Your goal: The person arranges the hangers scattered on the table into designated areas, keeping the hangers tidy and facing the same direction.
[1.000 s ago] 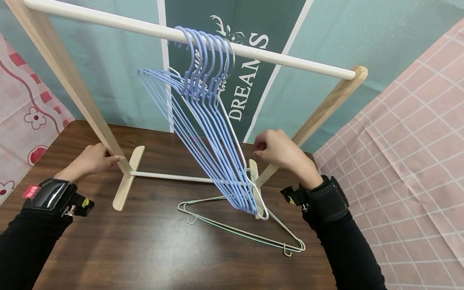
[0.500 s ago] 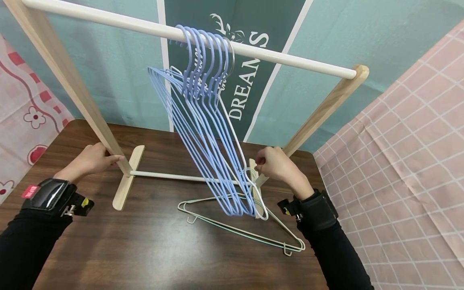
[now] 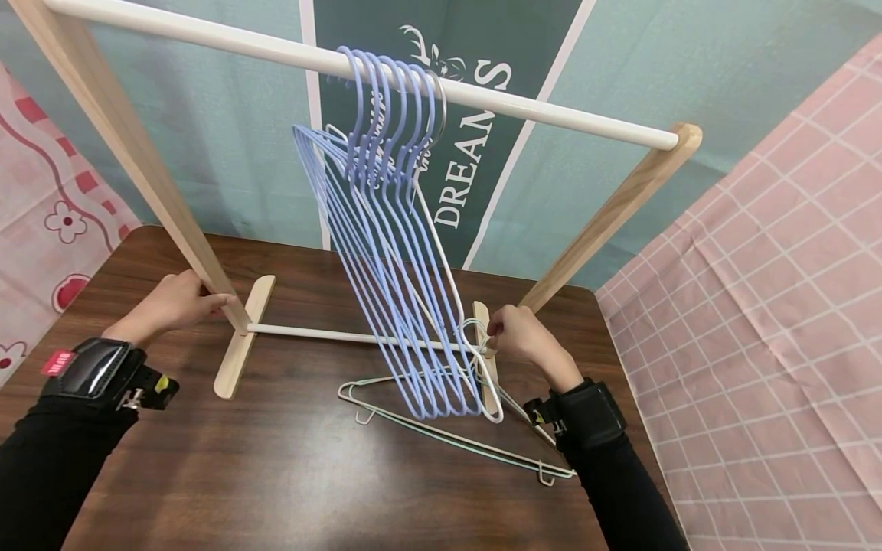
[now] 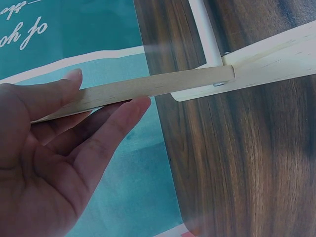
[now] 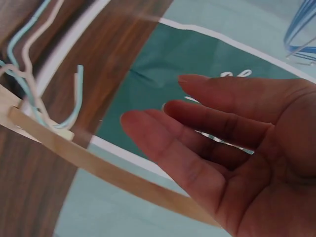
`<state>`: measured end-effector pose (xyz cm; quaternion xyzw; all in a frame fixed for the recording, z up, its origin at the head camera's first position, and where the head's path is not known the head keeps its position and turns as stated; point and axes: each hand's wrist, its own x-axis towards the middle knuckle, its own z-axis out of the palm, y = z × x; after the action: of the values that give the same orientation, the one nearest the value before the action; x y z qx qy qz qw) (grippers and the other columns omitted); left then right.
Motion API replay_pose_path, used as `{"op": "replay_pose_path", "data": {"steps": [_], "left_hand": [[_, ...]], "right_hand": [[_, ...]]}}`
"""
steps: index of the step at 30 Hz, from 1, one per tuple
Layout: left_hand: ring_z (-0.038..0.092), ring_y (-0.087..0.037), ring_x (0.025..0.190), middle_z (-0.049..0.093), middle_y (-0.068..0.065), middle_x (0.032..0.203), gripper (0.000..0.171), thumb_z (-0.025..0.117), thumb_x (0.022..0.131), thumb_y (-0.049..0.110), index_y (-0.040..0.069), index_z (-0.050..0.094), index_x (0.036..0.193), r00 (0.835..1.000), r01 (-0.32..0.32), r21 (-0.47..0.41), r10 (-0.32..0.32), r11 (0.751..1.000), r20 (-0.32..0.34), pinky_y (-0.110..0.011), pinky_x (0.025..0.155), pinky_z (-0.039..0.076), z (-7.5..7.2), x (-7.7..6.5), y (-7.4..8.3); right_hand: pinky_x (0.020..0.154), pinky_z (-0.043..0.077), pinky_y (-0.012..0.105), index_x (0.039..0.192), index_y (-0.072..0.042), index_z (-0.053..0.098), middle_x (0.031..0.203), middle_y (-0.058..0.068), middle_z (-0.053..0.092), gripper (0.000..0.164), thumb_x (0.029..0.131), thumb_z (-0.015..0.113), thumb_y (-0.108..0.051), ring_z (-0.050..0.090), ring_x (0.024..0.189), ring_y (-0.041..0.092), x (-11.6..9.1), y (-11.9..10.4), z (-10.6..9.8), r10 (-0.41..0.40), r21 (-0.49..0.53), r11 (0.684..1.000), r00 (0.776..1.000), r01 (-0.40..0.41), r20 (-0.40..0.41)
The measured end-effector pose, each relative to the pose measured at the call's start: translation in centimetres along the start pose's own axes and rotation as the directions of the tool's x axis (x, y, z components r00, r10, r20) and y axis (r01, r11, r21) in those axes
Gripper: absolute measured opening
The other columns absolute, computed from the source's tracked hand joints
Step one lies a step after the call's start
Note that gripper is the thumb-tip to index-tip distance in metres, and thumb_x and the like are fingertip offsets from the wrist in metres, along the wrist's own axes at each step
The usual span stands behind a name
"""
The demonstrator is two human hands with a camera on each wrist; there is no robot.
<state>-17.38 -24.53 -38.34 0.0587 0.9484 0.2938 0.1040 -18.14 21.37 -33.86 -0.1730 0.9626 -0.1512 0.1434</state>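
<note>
In the head view, my left hand pinches the left wooden post of a clothes rack near its foot. The left wrist view has the post between thumb and fingers. Several blue hangers and a white hanger hang from the white rail. Low beside the right post is my right hand, near the hooks of the pale hangers lying on the table. Its fingers are loosely bent and hold nothing in the right wrist view; the hooks are apart from them.
A white lower bar joins the rack's wooden feet on the brown table. Behind it hangs a teal cloth with a dark green panel. Pink cloths stand at both sides.
My right hand has moved down along the right post toward the hooks of the pale hangers. The hanging hangers have swung, their left ends shifting right. My left hand has stayed put.
</note>
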Motion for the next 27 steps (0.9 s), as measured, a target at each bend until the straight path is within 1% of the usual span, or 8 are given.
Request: {"op": "replay_pose_path", "data": {"steps": [4,8,10,14,16,19,21,27], "left_hand": [[0.062,-0.025,0.065,0.063,-0.013,0.071,0.039,0.054,0.092,0.019,-0.018,0.054,0.102,1.0,-0.004,-0.003,0.004,1.0,-0.002,-0.033,0.054,0.045,0.0,0.0,0.0],[0.062,-0.026,0.066,0.063,-0.018,0.074,0.039,0.054,0.092,0.019,-0.019,0.053,0.103,1.0,-0.007,-0.006,0.007,1.0,-0.001,-0.035,0.055,0.045,0.0,0.1,0.0],[0.062,-0.027,0.066,0.062,-0.02,0.075,0.041,0.054,0.093,0.02,-0.02,0.051,0.104,1.0,-0.005,-0.011,0.005,1.0,0.003,-0.035,0.055,0.045,0.0,0.1,0.0],[0.061,-0.027,0.066,0.062,-0.016,0.073,0.04,0.054,0.093,0.019,-0.019,0.052,0.104,1.0,0.002,-0.001,-0.002,1.0,-0.001,-0.034,0.053,0.043,0.1,0.1,0.0],[0.061,-0.026,0.065,0.062,-0.013,0.071,0.04,0.054,0.093,0.019,-0.019,0.052,0.103,1.0,0.002,0.005,-0.002,1.0,-0.003,-0.032,0.052,0.042,0.1,0.1,-0.1],[0.06,-0.025,0.064,0.062,-0.011,0.07,0.04,0.054,0.093,0.02,-0.019,0.053,0.102,1.0,0.002,0.006,-0.002,1.0,-0.003,-0.031,0.052,0.041,0.1,0.1,-0.2],[0.06,-0.024,0.063,0.062,-0.011,0.069,0.04,0.054,0.093,0.02,-0.019,0.053,0.102,1.0,-0.001,0.004,0.001,1.0,-0.003,-0.031,0.052,0.041,0.1,0.1,-0.2],[0.061,-0.027,0.065,0.062,-0.011,0.069,0.039,0.054,0.092,0.019,-0.019,0.052,0.103,1.0,-0.009,0.003,0.009,1.0,-0.007,-0.031,0.052,0.041,0.1,0.1,-0.2]], "right_hand": [[0.056,0.041,0.029,0.081,0.0,0.068,0.067,0.005,0.059,0.008,0.078,0.061,0.0,0.05,0.059,0.017,0.3,0.8,1.2,0.034,0.022,0.999,0.999,-0.034,0.017],[0.056,0.041,0.028,0.079,-0.001,0.069,0.067,0.004,0.059,0.006,0.076,0.063,0.0,0.049,0.058,0.015,0.6,1.6,2.5,0.052,0.014,0.999,0.999,-0.052,0.014],[0.054,0.038,0.026,0.076,-0.001,0.068,0.063,0.002,0.056,0.004,0.076,0.064,0.0,0.045,0.055,0.014,0.7,1.9,3.1,0.064,0.014,0.998,0.998,-0.065,0.02],[0.05,0.031,0.024,0.069,0.0,0.065,0.056,-0.001,0.045,0.006,0.074,0.062,0.002,0.036,0.05,0.012,1.0,2.6,4.1,0.071,0.026,0.997,0.997,-0.072,0.036],[0.049,0.031,0.024,0.068,0.001,0.065,0.055,-0.002,0.045,0.005,0.072,0.062,0.002,0.035,0.05,0.011,1.1,2.8,4.5,0.071,0.035,0.997,0.997,-0.072,0.036],[0.049,0.034,0.023,0.07,0.003,0.066,0.056,-0.002,0.05,0.004,0.07,0.063,0.003,0.039,0.051,0.011,1.3,3.2,5.2,0.07,0.049,0.996,0.997,-0.071,0.029],[0.049,0.033,0.023,0.069,0.003,0.066,0.056,-0.002,0.05,0.004,0.069,0.062,0.005,0.039,0.051,0.011,1.4,3.4,5.7,0.074,0.067,0.995,0.997,-0.076,0.028],[0.046,0.027,0.022,0.062,0.002,0.061,0.052,-0.003,0.039,0.009,0.065,0.057,0.009,0.032,0.048,0.011,1.4,3.8,7.1,0.126,0.118,0.985,0.992,-0.128,0.017]]}}
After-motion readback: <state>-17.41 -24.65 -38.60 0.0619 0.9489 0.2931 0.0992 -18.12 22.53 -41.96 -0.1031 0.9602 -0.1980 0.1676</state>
